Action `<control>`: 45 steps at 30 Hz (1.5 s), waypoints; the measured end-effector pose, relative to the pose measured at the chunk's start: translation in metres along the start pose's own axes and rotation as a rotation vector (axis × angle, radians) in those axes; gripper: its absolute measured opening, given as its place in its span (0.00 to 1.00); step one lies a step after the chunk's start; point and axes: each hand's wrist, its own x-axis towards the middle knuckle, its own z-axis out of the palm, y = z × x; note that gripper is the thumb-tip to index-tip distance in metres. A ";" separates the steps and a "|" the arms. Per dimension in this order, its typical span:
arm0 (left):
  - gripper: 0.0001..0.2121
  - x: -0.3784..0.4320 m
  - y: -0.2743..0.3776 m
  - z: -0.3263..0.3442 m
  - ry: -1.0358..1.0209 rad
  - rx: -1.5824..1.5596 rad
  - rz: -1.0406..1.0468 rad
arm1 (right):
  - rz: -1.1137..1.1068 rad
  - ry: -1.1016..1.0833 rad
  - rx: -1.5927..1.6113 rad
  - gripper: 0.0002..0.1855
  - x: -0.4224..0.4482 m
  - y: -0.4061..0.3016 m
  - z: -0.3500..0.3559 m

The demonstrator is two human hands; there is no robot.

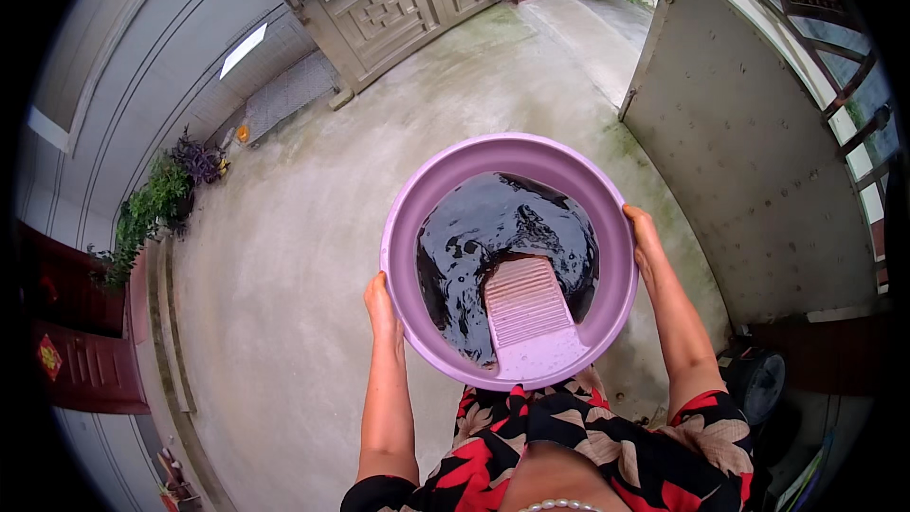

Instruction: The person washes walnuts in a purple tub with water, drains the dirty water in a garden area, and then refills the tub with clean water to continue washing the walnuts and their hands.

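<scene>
A round purple plastic washtub (510,153) is held up in front of my body, its near rim against my patterned clothing. Dark liquid (462,213) fills its bottom, with ripples on the surface. The ribbed washboard (530,302) built into the near side slopes down into the liquid. My left hand (382,302) grips the tub's left rim, and my right hand (640,227) grips the rim on the right, somewhat farther forward. The fingers of both hands are mostly hidden under or behind the rim.
Concrete ground (284,263) spreads around me. A metal gate leaf (384,14) stands ahead, and another large metal panel (753,156) on the right. Potted plants (160,199) and a step edge (170,327) lie left. A dark round object (764,384) sits near my right elbow.
</scene>
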 end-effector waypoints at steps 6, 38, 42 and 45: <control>0.13 0.159 0.040 0.133 -0.069 -0.072 -0.061 | -0.076 0.112 -0.033 0.14 0.163 -0.080 0.068; 0.14 0.782 0.209 1.174 -0.486 0.184 -0.071 | -0.100 0.475 0.345 0.13 0.999 -0.575 0.000; 0.14 0.776 0.213 1.325 -0.629 0.192 -0.100 | -0.154 0.626 0.357 0.14 1.067 -0.621 -0.073; 0.15 0.780 0.213 1.435 -0.666 0.241 -0.093 | -0.161 0.632 0.481 0.13 1.106 -0.670 -0.120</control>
